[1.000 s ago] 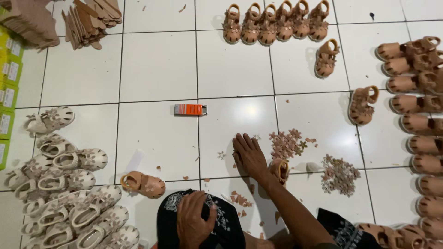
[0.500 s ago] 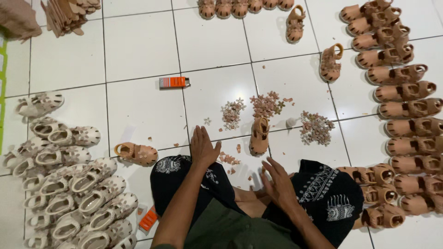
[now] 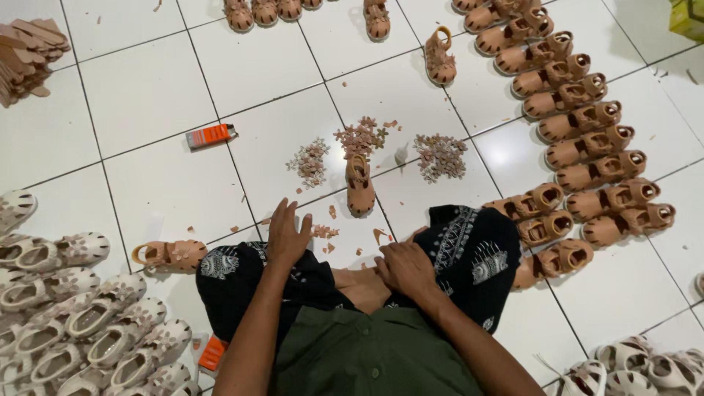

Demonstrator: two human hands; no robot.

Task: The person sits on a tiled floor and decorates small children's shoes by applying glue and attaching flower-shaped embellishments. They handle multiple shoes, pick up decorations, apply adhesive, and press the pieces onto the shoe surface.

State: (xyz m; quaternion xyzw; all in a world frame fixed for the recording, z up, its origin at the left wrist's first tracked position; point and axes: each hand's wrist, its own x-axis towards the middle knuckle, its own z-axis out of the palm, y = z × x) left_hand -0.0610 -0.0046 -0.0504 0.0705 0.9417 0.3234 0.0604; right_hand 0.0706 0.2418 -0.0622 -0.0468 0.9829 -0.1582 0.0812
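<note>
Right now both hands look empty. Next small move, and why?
Probably reach the left hand forward to the tan sandal lying alone in front of the knees. Both hands rest empty, the right hand on the lap, and that sandal sits nearest, just below the flower-piece piles.

Orange tube (image 3: 210, 136) on white tile floor (image 3: 147, 88); cream sandals (image 3: 66, 315) heaped lower left; wooden pieces (image 3: 29, 59) stacked upper left.

You are looking at three small heaps of flower trims (image 3: 361, 136) lying on the tiles, one tan sandal (image 3: 359, 186) standing alone just before them, one orange tube (image 3: 209, 136), and two of your own hands (image 3: 287, 236) showing.
</note>
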